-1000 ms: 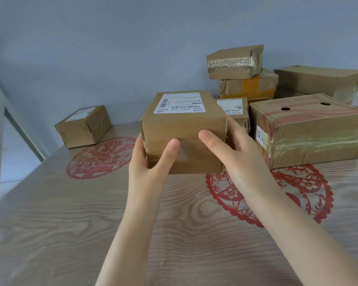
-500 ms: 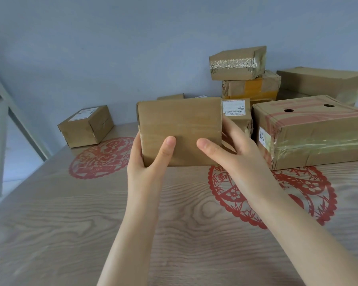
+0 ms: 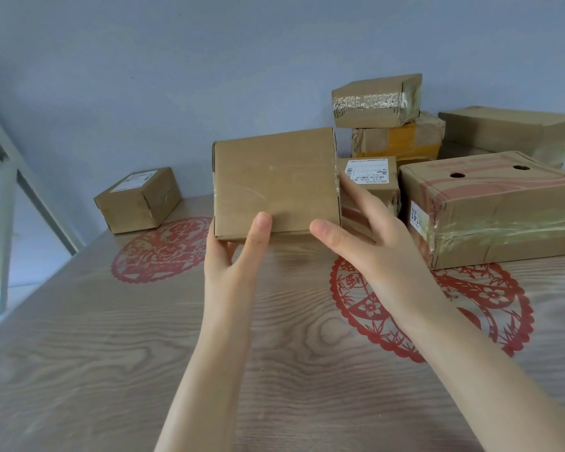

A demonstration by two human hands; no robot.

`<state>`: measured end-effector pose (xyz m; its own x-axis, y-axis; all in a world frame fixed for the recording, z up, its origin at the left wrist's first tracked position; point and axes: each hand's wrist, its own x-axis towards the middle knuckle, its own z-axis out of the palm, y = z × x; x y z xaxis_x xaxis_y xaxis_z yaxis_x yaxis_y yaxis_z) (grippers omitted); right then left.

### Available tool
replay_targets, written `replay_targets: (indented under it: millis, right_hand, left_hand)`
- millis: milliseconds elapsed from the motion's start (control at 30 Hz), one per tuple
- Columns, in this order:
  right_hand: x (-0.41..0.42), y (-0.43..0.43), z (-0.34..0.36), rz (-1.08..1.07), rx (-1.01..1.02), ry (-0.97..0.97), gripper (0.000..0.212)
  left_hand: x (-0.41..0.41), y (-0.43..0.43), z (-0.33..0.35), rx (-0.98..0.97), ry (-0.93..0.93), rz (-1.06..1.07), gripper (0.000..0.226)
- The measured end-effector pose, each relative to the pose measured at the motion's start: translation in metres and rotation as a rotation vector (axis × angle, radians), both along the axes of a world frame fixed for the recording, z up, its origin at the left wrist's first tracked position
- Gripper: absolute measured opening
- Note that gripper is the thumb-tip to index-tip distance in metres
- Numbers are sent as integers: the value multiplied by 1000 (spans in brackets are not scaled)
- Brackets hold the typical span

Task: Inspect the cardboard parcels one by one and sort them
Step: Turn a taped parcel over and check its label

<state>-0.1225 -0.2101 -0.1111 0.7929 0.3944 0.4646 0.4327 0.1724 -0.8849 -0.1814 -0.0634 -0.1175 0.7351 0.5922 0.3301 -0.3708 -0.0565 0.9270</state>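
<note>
Above the table (image 3: 111, 353), the parcel (image 3: 274, 181) is held up, plain face to the person. Left hand (image 3: 232, 256) pinches its lower-left corner, thumb in front, fingers behind. Right hand (image 3: 372, 243) grips the right edge, fingers spread. Labelled box (image 3: 369, 177) just behind.

Plain brown parcel (image 3: 274, 181) centre, held upright, blank face to camera. Small labelled parcel (image 3: 137, 200) far left. Right: holed box (image 3: 496, 207), labelled parcel (image 3: 369, 177), taped parcel (image 3: 375, 99) atop yellow-taped parcel (image 3: 402, 138), flat box (image 3: 509, 128).
</note>
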Motion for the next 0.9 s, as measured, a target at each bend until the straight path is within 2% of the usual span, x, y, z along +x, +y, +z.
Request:
replay_targets:
  millis: [67, 133, 200, 267, 333, 500, 633, 767, 900]
  right_hand:
    - [0, -1, 2, -34, -8, -5, 47]
    - [1, -1, 3, -53, -10, -5, 41]
    - [2, -1, 1, -41, -23, -18, 50]
    - [3, 1, -1, -31, -46, -23, 69]
    - [3, 2, -2, -66, -53, -21, 76]
    - [6, 0, -1, -148, -31, 10, 74]
    - [5, 1, -2, -189, -54, -9, 78]
    - [9, 1, -3, -246, -41, -3, 74]
    - [9, -1, -4, -214, -20, 5, 72]
  left_hand:
    - [-1, -1, -1, 46, 21, -4, 71]
    - [0, -2, -3, 88, 26, -9, 62]
    - [0, -1, -2, 80, 12, 17, 51]
    - [1, 2, -2, 71, 1, 72, 54]
    - [1, 4, -3, 76, -8, 86, 55]
    - [2, 1, -6, 211, 41, 98, 61]
    - [1, 1, -3, 177, 38, 138, 63]
    - [0, -4, 0, 177, 47, 126, 61]
    - [2, -2, -4, 152, 47, 117, 67]
